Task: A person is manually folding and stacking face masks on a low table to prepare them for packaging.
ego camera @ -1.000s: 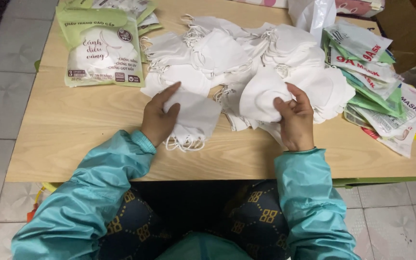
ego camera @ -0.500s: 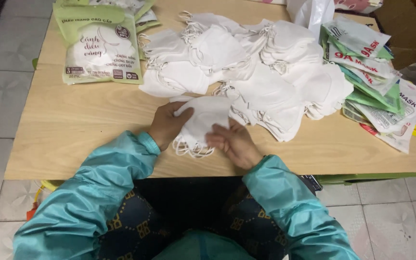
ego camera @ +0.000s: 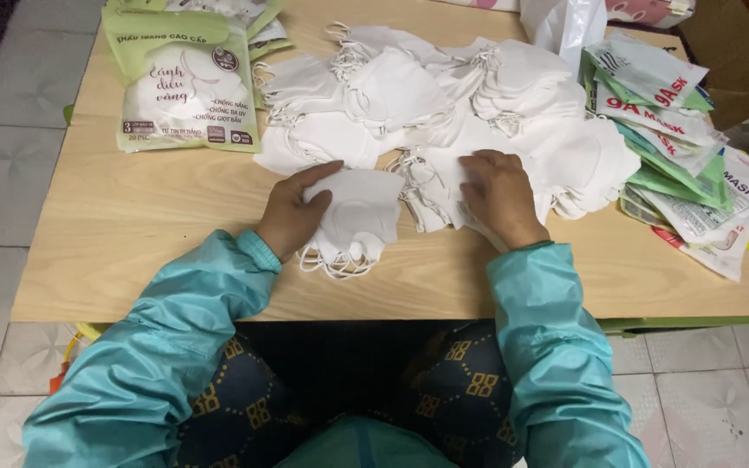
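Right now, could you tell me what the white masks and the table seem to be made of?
The white masks look like soft, matte non-woven fabric: they crease and have thin elastic loops. The table looks like pale wood-grain laminate or wood, smooth with a slight sheen; which one is unclear.

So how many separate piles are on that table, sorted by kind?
White mask piles: 2, the small stack in the left hand and the big heap under the right hand.
Packet piles: 2, the green packets far left and the mixed packets at right.
Total: 4.
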